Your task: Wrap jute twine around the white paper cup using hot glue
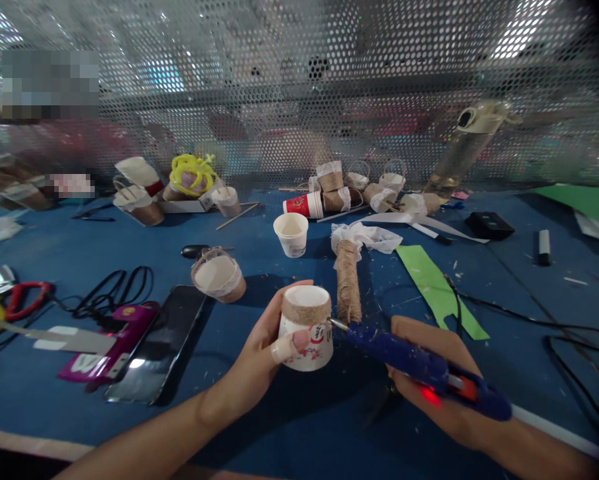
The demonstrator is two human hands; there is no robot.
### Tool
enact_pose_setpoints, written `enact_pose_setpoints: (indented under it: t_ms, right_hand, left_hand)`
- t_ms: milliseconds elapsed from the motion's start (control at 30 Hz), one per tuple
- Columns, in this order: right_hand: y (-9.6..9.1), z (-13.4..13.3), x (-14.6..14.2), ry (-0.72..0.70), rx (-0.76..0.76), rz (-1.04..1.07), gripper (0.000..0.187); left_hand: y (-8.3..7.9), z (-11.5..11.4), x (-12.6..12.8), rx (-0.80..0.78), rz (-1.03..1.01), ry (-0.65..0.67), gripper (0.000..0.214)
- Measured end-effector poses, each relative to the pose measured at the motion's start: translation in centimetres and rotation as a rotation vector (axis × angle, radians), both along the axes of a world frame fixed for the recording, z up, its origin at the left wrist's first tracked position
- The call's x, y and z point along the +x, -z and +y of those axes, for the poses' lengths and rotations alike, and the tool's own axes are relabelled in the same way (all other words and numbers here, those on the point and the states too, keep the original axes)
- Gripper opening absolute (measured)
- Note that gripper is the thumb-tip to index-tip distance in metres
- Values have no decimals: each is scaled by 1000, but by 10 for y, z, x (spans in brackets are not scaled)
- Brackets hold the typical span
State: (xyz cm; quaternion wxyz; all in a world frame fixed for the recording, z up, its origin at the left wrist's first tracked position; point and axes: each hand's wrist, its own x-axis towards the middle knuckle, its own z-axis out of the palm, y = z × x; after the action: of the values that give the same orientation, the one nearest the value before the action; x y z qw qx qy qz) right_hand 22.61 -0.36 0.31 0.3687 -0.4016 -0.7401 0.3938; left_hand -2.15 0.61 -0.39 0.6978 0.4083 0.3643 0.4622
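Observation:
My left hand (272,337) is wrapped around a white paper cup (306,357) held upside down, its thumb bandaged. A band of jute twine (306,312) circles the cup's upper part, and printed characters and red marks show below it. In my right hand (434,353) is a blue glue gun (404,353) with a red glow on its body. Its metal nozzle touches or nearly touches the cup's right side at the twine's lower edge. Just behind the nozzle lies a roll of jute twine (348,280) with white lace fabric (364,237) at its far end.
A white cup (292,235) and a small twine basket (219,277) stand beyond my hands. To the left are a phone (156,347), a purple device (109,347) and pliers (22,297). Green paper (434,283), cables and a bottle (466,150) are on the right, before a perforated metal screen (279,100).

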Motion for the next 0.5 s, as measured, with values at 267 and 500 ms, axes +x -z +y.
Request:
enact_pose_setpoints:
  t_ms: [267, 500]
  right_hand:
    - [-2, -3, -3, 42, 52, -34, 22]
    - [-2, -2, -3, 63, 55, -40, 27]
  left_hand:
    - [4, -1, -2, 11, 43, 15, 61]
    - [1, -1, 0, 0, 35, -15, 65]
